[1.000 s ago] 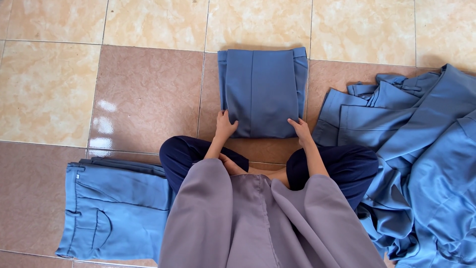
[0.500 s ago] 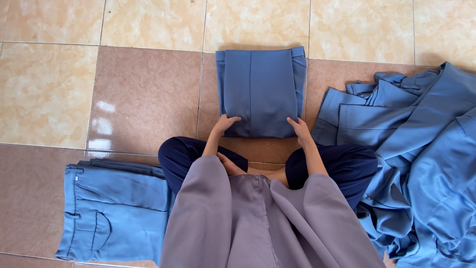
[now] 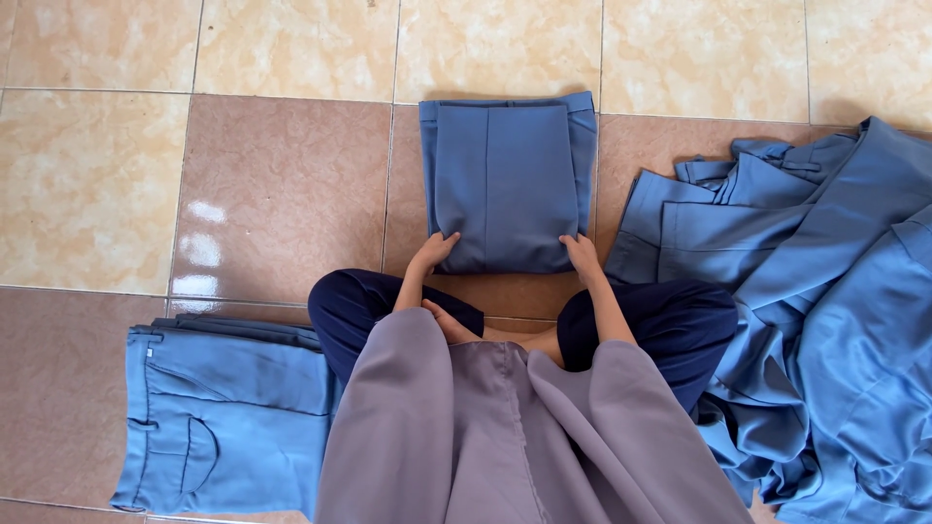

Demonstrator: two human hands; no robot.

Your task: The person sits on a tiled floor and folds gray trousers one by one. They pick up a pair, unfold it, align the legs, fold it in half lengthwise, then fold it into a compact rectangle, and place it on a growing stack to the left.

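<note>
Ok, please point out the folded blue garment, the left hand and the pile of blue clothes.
folded garment (image 3: 507, 184), head view, middle of its top face
left hand (image 3: 434, 250), head view, back of the hand
pile (image 3: 825, 291), head view, middle of the loose cloth

I see soft, bright daylight all over. White glare shines on the floor (image 3: 199, 247) at the left of the frame. Shadows are faint. Everything looks sharp, with slight bending of tile lines near the edges.
</note>
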